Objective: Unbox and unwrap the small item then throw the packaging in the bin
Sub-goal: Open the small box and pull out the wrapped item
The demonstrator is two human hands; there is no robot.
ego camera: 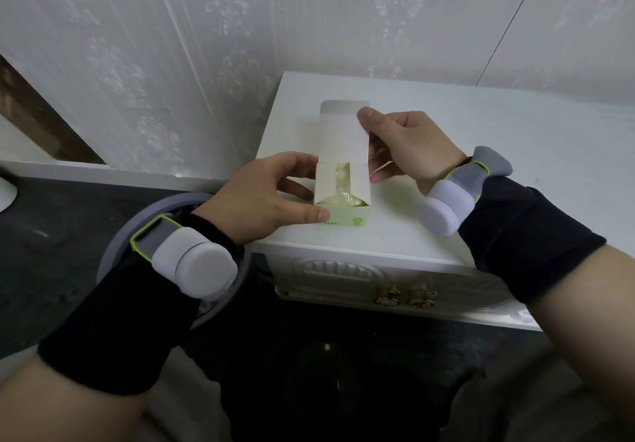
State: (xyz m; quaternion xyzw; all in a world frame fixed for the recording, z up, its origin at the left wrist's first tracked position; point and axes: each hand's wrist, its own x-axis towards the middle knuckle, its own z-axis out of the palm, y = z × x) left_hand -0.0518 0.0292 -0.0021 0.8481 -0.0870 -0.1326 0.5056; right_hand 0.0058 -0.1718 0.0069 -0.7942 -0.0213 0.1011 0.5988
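A small pale green box stands on the white cabinet top near its front left corner. Its top is open, and the long lid flap is folded back and up. Inside shows a yellowish item in clear wrap. My left hand grips the box's left side, thumb on the front lower corner. My right hand pinches the raised flap's right edge with the thumb on top.
A round grey bin sits on the dark floor left of the cabinet, partly under my left wrist. A patterned white wall stands behind. The cabinet front has a drawer with gold handles.
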